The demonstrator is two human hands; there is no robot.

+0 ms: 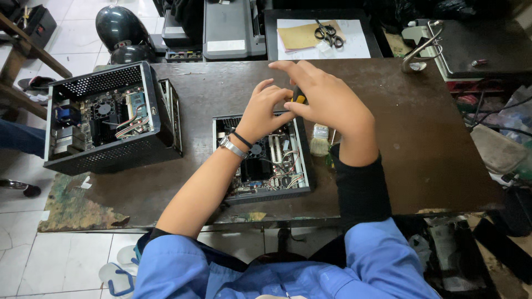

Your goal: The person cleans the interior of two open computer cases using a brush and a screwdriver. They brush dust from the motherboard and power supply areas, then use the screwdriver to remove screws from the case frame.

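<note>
At the left of the dark bench (399, 166), a small black computer case (108, 119) is stood on its side, its fan, wires and board exposed. Near the middle, a second open case (265, 160) is laid flat, with circuit board and cables seen inside. Above its far edge the left hand (265, 111), with a watch and dark band on the wrist, is curled with its fingertips against a yellow-and-black screwdriver handle (298, 98). The handle is gripped from the other side by the right hand (327, 99), closed around it. Just right of the flat case, a pale brush (320, 139) is laid on the bench. Further back, scissors (329, 32) are rested on papers.
</note>
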